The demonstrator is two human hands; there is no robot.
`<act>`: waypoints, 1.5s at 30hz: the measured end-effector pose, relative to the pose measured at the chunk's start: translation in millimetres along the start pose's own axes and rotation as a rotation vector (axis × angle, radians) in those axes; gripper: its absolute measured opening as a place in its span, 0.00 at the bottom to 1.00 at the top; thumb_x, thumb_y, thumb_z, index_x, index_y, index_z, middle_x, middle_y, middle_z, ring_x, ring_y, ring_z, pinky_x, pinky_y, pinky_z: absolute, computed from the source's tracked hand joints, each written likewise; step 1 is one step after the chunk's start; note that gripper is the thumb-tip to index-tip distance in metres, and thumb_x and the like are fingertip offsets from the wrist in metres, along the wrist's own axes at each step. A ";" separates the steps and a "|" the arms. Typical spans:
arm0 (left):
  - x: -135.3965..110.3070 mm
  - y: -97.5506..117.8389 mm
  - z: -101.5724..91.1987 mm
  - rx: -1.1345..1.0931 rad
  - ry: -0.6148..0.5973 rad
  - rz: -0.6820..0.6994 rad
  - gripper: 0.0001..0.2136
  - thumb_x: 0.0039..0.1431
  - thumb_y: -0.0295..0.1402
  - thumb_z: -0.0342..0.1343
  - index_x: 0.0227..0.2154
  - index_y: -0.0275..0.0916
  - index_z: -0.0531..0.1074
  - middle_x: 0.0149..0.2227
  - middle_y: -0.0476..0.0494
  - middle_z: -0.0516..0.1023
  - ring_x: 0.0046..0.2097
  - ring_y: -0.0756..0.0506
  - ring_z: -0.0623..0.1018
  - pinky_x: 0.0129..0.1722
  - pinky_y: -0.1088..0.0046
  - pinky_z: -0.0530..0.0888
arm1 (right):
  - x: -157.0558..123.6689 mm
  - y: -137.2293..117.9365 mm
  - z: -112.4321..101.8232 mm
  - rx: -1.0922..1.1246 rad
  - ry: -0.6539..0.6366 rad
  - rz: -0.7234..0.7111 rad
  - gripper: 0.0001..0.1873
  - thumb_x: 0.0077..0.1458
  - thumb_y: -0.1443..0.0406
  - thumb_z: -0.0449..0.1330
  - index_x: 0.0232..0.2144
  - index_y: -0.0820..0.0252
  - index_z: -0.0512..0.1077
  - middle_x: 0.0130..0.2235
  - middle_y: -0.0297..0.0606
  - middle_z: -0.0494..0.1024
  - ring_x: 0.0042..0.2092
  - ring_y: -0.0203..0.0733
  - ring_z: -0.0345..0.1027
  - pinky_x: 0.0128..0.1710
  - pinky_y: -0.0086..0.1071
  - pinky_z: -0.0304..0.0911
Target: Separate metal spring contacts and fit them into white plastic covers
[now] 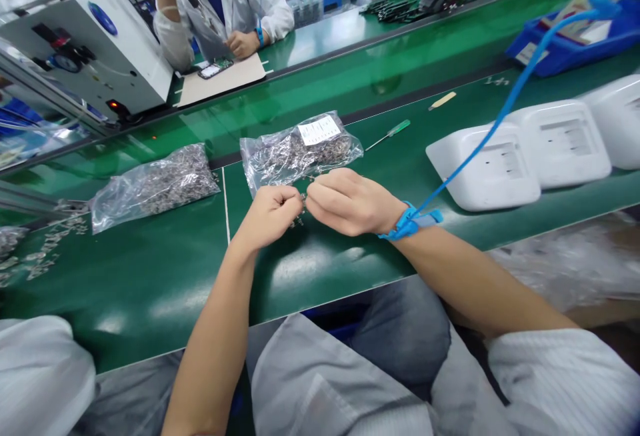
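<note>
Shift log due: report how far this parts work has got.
Looks done: loose metal parts lie at the belt's left end. In hand: left hand and right hand pinch a small metal piece between them. Left: the labelled bag and the second bag look full.

White short-sleeved smock [560, 376]; grey trousers [405, 329]; blue antistatic strap [407, 223] on right wrist, blue cable [500, 119] attached

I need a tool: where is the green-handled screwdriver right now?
In the head view the green-handled screwdriver lies on the green belt, beyond the right hand, between the labelled bag of metal parts and the nearest white housing.
</note>
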State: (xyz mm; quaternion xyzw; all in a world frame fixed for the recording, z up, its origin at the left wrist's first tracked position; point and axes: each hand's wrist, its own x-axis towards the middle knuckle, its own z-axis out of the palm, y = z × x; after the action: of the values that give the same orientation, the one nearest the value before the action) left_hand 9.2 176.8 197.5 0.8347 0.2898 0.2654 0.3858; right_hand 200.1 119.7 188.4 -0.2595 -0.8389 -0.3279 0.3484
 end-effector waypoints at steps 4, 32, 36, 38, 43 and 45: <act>-1.1 -4.2 -4.1 0.017 0.064 0.036 0.13 0.57 0.33 0.49 0.18 0.39 0.62 0.18 0.53 0.61 0.24 0.52 0.62 0.27 0.72 0.59 | -7.5 0.1 12.5 0.131 -0.014 0.168 0.11 0.66 0.70 0.53 0.45 0.55 0.74 0.43 0.41 0.78 0.43 0.45 0.70 0.41 0.42 0.68; -1.3 -11.6 -18.8 -0.659 0.255 -0.008 0.22 0.49 0.58 0.65 0.22 0.44 0.69 0.13 0.59 0.46 0.18 0.53 0.55 0.28 0.64 0.72 | -14.6 24.7 3.2 0.486 -0.040 0.691 0.05 0.62 0.69 0.61 0.38 0.56 0.77 0.35 0.35 0.84 0.37 0.41 0.78 0.38 0.36 0.71; -7.4 -14.0 -47.7 -0.520 0.566 0.080 0.20 0.53 0.54 0.63 0.22 0.44 0.69 0.13 0.59 0.48 0.17 0.53 0.53 0.30 0.64 0.72 | -18.0 27.9 4.4 0.750 -0.137 0.822 0.06 0.59 0.70 0.62 0.40 0.57 0.73 0.38 0.35 0.85 0.39 0.41 0.81 0.39 0.34 0.73; -9.7 -17.8 -57.3 -0.308 0.781 0.070 0.16 0.58 0.47 0.61 0.22 0.43 0.71 0.14 0.56 0.53 0.18 0.53 0.55 0.27 0.68 0.65 | -19.9 27.2 6.7 0.799 -0.150 0.830 0.06 0.59 0.70 0.63 0.39 0.58 0.72 0.40 0.37 0.85 0.39 0.41 0.81 0.39 0.34 0.73; -10.0 -34.6 -54.3 0.552 0.972 -0.209 0.16 0.58 0.37 0.56 0.17 0.40 0.67 0.17 0.52 0.54 0.23 0.49 0.59 0.30 0.67 0.59 | -20.0 23.1 12.2 0.828 -0.160 0.797 0.03 0.57 0.69 0.65 0.36 0.59 0.76 0.39 0.38 0.86 0.37 0.40 0.80 0.36 0.33 0.72; -9.7 -44.4 -46.2 0.749 0.863 -0.361 0.14 0.56 0.36 0.56 0.16 0.40 0.67 0.16 0.50 0.54 0.25 0.45 0.63 0.31 0.64 0.62 | -18.9 21.1 14.3 0.887 -0.086 0.820 0.01 0.56 0.68 0.67 0.32 0.59 0.78 0.39 0.37 0.85 0.39 0.41 0.80 0.39 0.35 0.74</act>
State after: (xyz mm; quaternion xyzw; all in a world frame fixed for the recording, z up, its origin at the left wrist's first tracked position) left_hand -40.7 216.6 185.9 0.6682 0.6314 0.3905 -0.0483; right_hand 220.0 140.0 174.2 -0.4046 -0.7406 0.2247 0.4872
